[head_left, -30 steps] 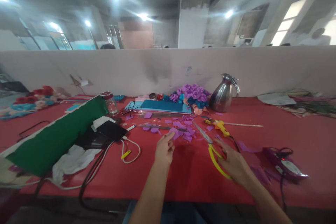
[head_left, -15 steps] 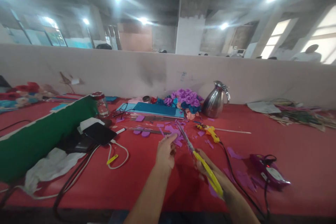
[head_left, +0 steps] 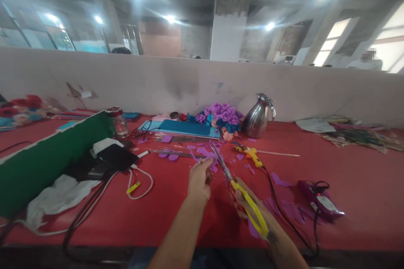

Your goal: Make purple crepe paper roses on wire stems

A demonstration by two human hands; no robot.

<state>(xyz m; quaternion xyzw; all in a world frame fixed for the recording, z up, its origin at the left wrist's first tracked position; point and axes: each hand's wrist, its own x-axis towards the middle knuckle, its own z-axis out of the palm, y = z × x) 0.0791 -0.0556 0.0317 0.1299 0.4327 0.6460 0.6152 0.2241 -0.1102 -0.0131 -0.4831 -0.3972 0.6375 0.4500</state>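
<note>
My left hand [head_left: 199, 180] is closed, thumb and forefinger pinching a purple petal-like piece [head_left: 213, 159] of thin sheet. In my right hand [head_left: 243, 196] is a pair of scissors [head_left: 252, 207] with yellow handles, its long metal blades pointing away from me. Those blades lie just right of the pinched piece; whether they touch it I cannot tell. More purple scraps [head_left: 202, 150] are scattered on the red tabletop [head_left: 176, 218] beyond the hands. A yellow glue gun [head_left: 253, 157] with a stick in it lies right of the blades.
Purple and blue artificial flowers [head_left: 222, 113] sit by the low wall, beside a steel jug [head_left: 256, 119]. Blue sheets [head_left: 189, 127] and glasses [head_left: 147, 129] lie left of them. A phone [head_left: 117, 157], cables and a green board [head_left: 57, 155] are at left. At right is a purple corded box [head_left: 322, 202].
The whole view has shifted slightly, so things appear a little higher and further left. My right hand has turned a little on the scissors; my left hand keeps its pinch.
</note>
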